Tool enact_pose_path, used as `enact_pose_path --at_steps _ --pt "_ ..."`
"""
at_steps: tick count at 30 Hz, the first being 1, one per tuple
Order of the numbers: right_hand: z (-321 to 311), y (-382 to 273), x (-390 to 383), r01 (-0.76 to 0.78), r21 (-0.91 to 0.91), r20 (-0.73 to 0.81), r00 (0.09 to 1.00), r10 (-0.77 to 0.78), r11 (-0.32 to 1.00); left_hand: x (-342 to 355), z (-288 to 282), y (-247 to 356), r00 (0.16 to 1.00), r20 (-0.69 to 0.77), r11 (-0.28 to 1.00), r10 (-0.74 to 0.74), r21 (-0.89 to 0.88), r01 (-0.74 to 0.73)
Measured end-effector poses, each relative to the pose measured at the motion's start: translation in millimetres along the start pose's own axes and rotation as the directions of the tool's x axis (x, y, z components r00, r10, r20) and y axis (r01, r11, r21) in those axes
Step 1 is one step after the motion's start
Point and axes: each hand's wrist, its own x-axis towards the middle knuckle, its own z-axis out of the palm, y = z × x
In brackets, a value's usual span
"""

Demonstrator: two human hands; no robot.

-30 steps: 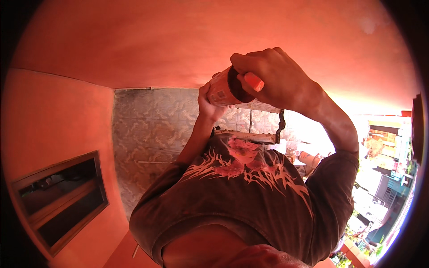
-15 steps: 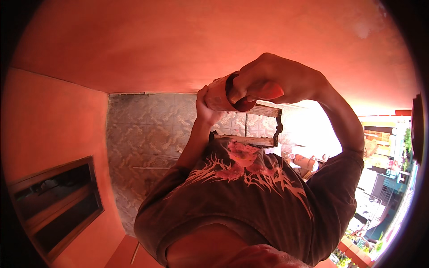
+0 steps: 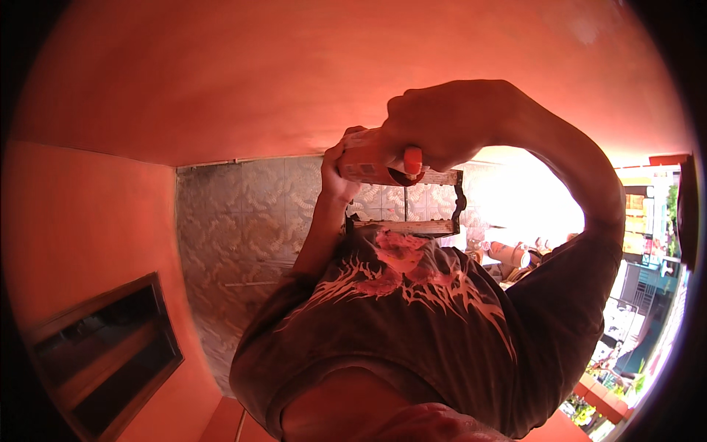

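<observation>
My left hand (image 3: 337, 175) is wrapped round the side of an orange-red, paint-smeared can (image 3: 365, 159), held tilted in front of my chest. My right hand (image 3: 442, 121) is closed over the can's mouth and hides much of it. From under its fingers pokes the orange-red handle end (image 3: 413, 159) of what looks like a paintbrush; the bristles are hidden. A dark strip of the can's inside shows below this hand.
An orange-red wall (image 3: 258, 81) rises close beyond my hands. Below me stands a worn wooden frame (image 3: 401, 226), perhaps a ladder, over patterned floor tiles (image 3: 243, 199). A dark window (image 3: 107, 353) is at lower left. Whitish cylindrical containers (image 3: 508, 255) lie toward the bright right side.
My right hand has turned and shifted slightly over the can's mouth, covering more of it. The handle end has swung left and down. My right elbow has moved outward to the right.
</observation>
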Motion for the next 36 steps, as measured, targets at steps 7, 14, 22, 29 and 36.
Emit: enact_pose_path --at_steps 7,14,22,29,36 --pt "-9.5 -0.2 -5.1 -0.006 0.01 -0.023 1.0 0.007 1.0 0.2 -3.2 -6.7 0.999 0.001 0.982 -0.032 -0.186 0.032" --pt "-1.7 22.8 -30.4 0.064 0.373 -0.322 0.945 0.064 0.926 6.4 4.8 3.8 0.995 -0.101 0.998 -0.02 -0.067 0.013" --pt "52.0 31.0 -5.6 0.143 0.703 -0.559 0.717 0.417 0.696 7.4 -2.9 8.4 0.997 0.03 0.978 -0.069 -0.197 0.074" --pt "67.6 21.4 -7.7 -0.121 0.427 -0.712 0.566 0.415 0.896 8.0 5.4 2.1 0.996 -0.087 0.999 0.008 -0.039 -0.011" --pt "59.8 14.1 -14.7 -0.075 0.331 -0.799 0.508 0.322 0.941 6.3 1.0 6.2 0.991 -0.134 0.997 0.011 -0.076 -0.021"
